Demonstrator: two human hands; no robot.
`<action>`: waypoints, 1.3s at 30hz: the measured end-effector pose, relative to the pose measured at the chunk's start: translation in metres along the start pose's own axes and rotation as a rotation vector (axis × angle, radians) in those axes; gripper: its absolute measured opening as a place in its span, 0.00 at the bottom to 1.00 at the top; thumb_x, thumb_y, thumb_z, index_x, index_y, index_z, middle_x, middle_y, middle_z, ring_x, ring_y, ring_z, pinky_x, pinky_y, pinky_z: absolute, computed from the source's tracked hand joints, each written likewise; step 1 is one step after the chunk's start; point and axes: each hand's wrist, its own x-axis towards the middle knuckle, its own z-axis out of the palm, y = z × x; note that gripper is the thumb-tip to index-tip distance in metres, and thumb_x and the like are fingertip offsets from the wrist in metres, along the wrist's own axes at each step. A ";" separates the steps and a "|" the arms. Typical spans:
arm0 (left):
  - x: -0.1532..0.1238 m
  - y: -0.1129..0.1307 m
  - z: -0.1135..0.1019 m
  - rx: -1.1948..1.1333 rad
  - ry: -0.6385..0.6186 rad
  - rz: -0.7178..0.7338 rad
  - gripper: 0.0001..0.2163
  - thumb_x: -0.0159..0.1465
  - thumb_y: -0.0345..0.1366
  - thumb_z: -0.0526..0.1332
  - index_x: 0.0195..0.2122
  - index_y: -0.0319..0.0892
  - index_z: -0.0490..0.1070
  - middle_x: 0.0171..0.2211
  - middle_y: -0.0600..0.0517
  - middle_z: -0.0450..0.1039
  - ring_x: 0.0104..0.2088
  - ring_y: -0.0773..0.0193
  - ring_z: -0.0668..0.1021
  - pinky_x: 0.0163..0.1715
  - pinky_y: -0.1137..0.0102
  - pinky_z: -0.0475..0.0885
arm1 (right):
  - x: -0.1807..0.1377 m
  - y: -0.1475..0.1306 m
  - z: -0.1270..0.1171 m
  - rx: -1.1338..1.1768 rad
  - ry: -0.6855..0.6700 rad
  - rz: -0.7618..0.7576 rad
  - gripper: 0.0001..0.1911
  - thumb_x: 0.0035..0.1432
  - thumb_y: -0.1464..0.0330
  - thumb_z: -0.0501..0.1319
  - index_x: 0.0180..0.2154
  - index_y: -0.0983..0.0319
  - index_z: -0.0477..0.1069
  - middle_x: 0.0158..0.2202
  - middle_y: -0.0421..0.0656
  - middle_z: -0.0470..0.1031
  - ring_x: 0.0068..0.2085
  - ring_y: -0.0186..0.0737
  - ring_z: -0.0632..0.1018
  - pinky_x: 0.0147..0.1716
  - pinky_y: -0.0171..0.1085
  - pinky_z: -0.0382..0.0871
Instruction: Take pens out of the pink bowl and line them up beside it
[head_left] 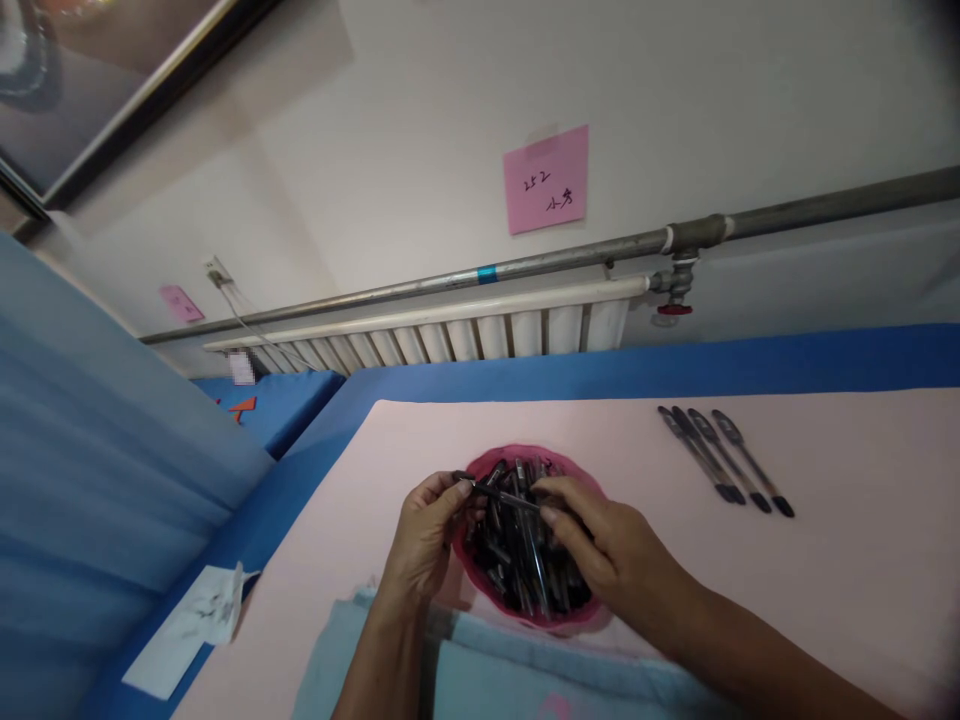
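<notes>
Light blue cloth (pixel 517 670) is closest, down by the near edge of the tabletop (pixel 862 560). Just past it is a round pink basket (pixel 551 625), full of dark and see-through pens (pixel 517 570). Both hands are up over the basket, with one thin black pen (pixel 496 493) between them. The left hand (pixel 426 540) is over the basket's left edge, its thumb and fingers pinched closed on the pen's left end. The right hand (pixel 604 535) is over the basket's right side, half closed with bent fingers. Its thumb and first finger are right at the pen's other end, but I cannot tell if they grip it. The pen tips down a little toward the right hand, above the other pens. Well apart from the right hand, toward the tabletop's far right corner, four pens (pixel 729 464) lie in a slanted row. Their black ends point to the near edge. By the tabletop's left edge, some white paper (pixel 169 650) lies on the blue cover (pixel 247 540).
</notes>
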 end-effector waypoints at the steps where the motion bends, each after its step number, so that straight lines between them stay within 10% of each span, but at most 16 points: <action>1: 0.000 0.000 0.000 0.001 0.003 -0.002 0.09 0.48 0.34 0.69 0.28 0.36 0.73 0.23 0.51 0.76 0.24 0.70 0.76 0.28 0.76 0.70 | 0.000 0.000 0.000 -0.017 0.010 -0.018 0.10 0.57 0.71 0.52 0.42 0.57 0.64 0.36 0.42 0.73 0.37 0.40 0.75 0.35 0.40 0.69; 23: -0.001 -0.002 -0.001 0.080 -0.005 0.010 0.09 0.49 0.35 0.68 0.28 0.36 0.71 0.22 0.53 0.74 0.23 0.72 0.74 0.25 0.79 0.68 | 0.000 0.008 0.000 -0.166 -0.059 -0.085 0.07 0.58 0.72 0.52 0.38 0.61 0.67 0.36 0.44 0.73 0.37 0.40 0.74 0.37 0.40 0.67; 32: -0.001 -0.004 -0.002 0.132 -0.046 0.063 0.08 0.51 0.36 0.65 0.27 0.38 0.70 0.22 0.56 0.71 0.23 0.72 0.73 0.28 0.75 0.67 | 0.006 -0.003 -0.004 0.081 -0.129 0.145 0.09 0.58 0.70 0.51 0.31 0.60 0.69 0.27 0.39 0.74 0.28 0.36 0.74 0.29 0.35 0.67; 39: -0.009 0.005 -0.004 0.971 -0.100 0.390 0.06 0.55 0.32 0.57 0.33 0.41 0.71 0.33 0.51 0.72 0.36 0.63 0.72 0.39 0.66 0.65 | 0.014 -0.001 -0.022 0.115 0.036 0.198 0.11 0.56 0.64 0.51 0.31 0.60 0.69 0.28 0.40 0.75 0.31 0.38 0.74 0.31 0.35 0.67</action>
